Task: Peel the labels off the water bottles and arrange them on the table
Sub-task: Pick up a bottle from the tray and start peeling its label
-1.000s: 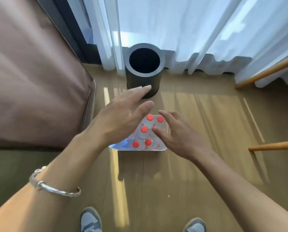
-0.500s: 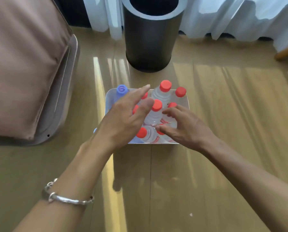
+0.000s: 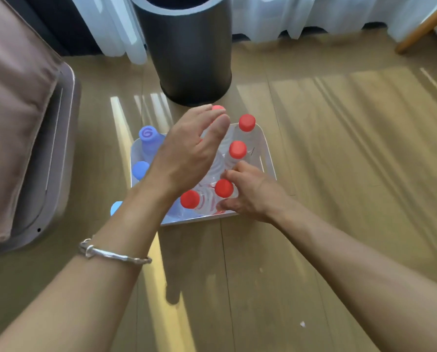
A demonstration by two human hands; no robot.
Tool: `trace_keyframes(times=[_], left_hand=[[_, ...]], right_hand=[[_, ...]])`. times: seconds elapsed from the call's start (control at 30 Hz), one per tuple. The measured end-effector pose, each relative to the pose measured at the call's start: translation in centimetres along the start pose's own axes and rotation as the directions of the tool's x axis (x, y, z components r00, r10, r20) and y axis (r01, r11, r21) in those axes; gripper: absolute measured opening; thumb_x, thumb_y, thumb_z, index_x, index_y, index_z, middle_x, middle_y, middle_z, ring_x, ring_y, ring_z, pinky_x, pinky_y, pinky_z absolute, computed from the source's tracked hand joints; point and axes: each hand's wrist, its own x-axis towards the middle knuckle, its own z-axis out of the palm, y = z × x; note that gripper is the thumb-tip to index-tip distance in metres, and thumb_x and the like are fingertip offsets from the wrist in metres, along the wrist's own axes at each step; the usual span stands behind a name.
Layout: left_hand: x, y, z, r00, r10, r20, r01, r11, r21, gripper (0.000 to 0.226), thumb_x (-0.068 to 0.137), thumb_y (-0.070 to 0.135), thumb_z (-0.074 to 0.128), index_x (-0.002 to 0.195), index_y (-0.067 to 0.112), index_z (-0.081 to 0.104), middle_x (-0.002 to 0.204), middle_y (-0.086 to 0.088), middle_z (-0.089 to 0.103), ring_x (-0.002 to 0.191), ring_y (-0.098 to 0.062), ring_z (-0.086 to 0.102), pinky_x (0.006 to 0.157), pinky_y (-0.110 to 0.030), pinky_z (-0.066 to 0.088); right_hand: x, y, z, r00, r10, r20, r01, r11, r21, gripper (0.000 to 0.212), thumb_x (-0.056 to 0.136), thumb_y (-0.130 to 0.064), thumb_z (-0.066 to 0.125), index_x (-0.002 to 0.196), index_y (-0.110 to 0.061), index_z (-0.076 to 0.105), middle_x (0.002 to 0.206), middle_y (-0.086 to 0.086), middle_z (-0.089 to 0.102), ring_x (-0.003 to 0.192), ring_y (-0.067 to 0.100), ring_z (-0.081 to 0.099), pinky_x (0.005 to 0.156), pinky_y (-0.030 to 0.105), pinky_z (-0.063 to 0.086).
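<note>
A white tray (image 3: pixel 268 155) stands on the wooden floor and holds several clear water bottles, some with red caps (image 3: pixel 247 122) and some with blue caps (image 3: pixel 148 134). My left hand (image 3: pixel 187 153) hovers flat over the middle of the tray, fingers straight, covering some bottles. My right hand (image 3: pixel 250 193) is at the tray's near right corner. Its fingers and thumb curl round the red-capped bottle (image 3: pixel 223 188) there, below the cap. Labels are hidden from this angle.
A dark cylindrical bin (image 3: pixel 189 52) stands just behind the tray. A brown cushioned seat (image 3: pixel 17 110) fills the left side. White curtains (image 3: pixel 301 11) hang at the back, with a wooden furniture leg (image 3: pixel 423 24) at the top right.
The camera has come closer to the tray. My right hand dropped to the near right bottle and its fingers closed round it. My left hand stayed spread above the bottles.
</note>
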Motion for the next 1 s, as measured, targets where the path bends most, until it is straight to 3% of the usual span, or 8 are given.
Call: trace_keyframes(times=[0.1, 0.2, 0.33, 0.53, 0.73, 0.8, 0.87, 1.0], left_hand=[[-0.3, -0.4, -0.1, 1.000, 0.012, 0.011, -0.012, 1.000, 0.029, 0.036, 0.105, 0.031, 0.041, 0.126, 0.014, 0.064, 0.125, 0.014, 0.045, 0.110, 0.011, 0.037, 0.085, 0.007, 0.024], [-0.5, -0.5, -1.0, 1.000, -0.010, 0.007, 0.010, 0.999, 0.052, 0.037, 0.105, 0.034, 0.040, 0.127, 0.015, 0.064, 0.132, 0.013, 0.045, 0.121, 0.002, 0.039, 0.089, -0.004, 0.028], [-1.3, -0.3, -2.1, 0.998, -0.048, -0.042, 0.048, 0.999, 0.011, 0.040, 0.104, 0.039, 0.039, 0.126, 0.017, 0.065, 0.145, 0.001, 0.049, 0.138, -0.008, 0.037, 0.100, -0.020, 0.028], [-3.5, -0.6, -2.1, 0.985, -0.139, -0.102, 0.133, 0.989, -0.066, 0.038, 0.102, 0.042, 0.042, 0.124, 0.019, 0.063, 0.139, 0.005, 0.052, 0.128, -0.004, 0.044, 0.095, -0.014, 0.034], [-3.2, 0.5, -2.1, 0.993, -0.115, 0.023, 0.116, 0.993, -0.007, 0.068, 0.083, 0.053, 0.063, 0.144, 0.031, 0.043, 0.131, 0.022, 0.043, 0.109, 0.015, 0.037, 0.077, 0.009, 0.031], [-2.3, 1.1, -1.6, 0.989, -0.084, 0.121, 0.087, 0.996, -0.024, 0.078, 0.075, 0.048, 0.078, 0.142, 0.039, 0.040, 0.124, 0.027, 0.050, 0.107, 0.010, 0.047, 0.089, -0.004, 0.041], [-1.4, 1.5, -0.8, 0.984, -0.068, 0.164, 0.075, 0.997, -0.035, 0.089, 0.062, 0.048, 0.084, 0.138, 0.040, 0.038, 0.113, 0.025, 0.061, 0.104, 0.002, 0.060, 0.092, -0.029, 0.053], [-0.3, 1.8, 0.1, 0.989, -0.046, 0.140, 0.058, 0.995, -0.081, 0.105, 0.050, 0.058, 0.080, 0.139, 0.039, 0.029, 0.113, 0.022, 0.063, 0.105, -0.003, 0.064, 0.091, -0.037, 0.055]], right_hand=[[0.3, 0.0, 0.5, 0.999, -0.020, 0.025, 0.020, 1.000, 0.020, 0.049, 0.087, -0.041, 0.070, 0.127, -0.017, 0.057, 0.125, 0.003, 0.053, 0.117, 0.024, 0.052, 0.091, 0.032, 0.042], [0.1, 0.3, 0.2, 0.998, -0.058, 0.013, 0.058, 0.998, 0.041, 0.037, 0.088, -0.035, 0.070, 0.118, -0.015, 0.062, 0.118, 0.003, 0.059, 0.111, 0.024, 0.055, 0.090, 0.033, 0.044], [-0.3, 0.8, -1.4, 0.995, -0.041, -0.092, 0.054, 0.989, 0.139, 0.025, 0.084, -0.036, 0.071, 0.084, -0.016, 0.058, 0.086, 0.000, 0.059, 0.082, 0.024, 0.055, 0.073, 0.036, 0.045], [-0.8, -0.2, -4.9, 0.928, -0.024, -0.372, 0.134, 0.953, 0.272, 0.029, 0.083, -0.042, 0.067, 0.088, -0.015, 0.060, 0.079, 0.002, 0.062, 0.075, 0.025, 0.057, 0.067, 0.040, 0.047], [-0.6, -2.4, -9.2, 0.854, -0.059, -0.517, 0.216, 0.944, 0.248, 0.025, 0.090, -0.040, 0.062, 0.078, -0.021, 0.051, 0.066, -0.010, 0.051, 0.061, 0.008, 0.050, 0.058, 0.028, 0.040], [-0.5, -2.9, -10.0, 0.848, -0.046, -0.528, 0.206, 0.946, 0.249, 0.028, 0.089, -0.041, 0.061, 0.077, -0.017, 0.053, 0.067, -0.007, 0.052, 0.063, 0.012, 0.050, 0.060, 0.031, 0.041], [-0.3, -3.2, -10.5, 0.845, -0.018, -0.534, 0.194, 0.941, 0.276, 0.032, 0.089, -0.043, 0.061, 0.081, -0.012, 0.057, 0.069, -0.004, 0.055, 0.069, 0.018, 0.055, 0.066, 0.036, 0.046], [-0.8, -3.6, -11.7, 0.796, 0.056, -0.603, 0.220, 0.901, 0.374, 0.040, 0.090, -0.049, 0.059, 0.073, -0.014, 0.054, 0.065, -0.005, 0.053, 0.062, 0.012, 0.054, 0.061, 0.033, 0.048]])
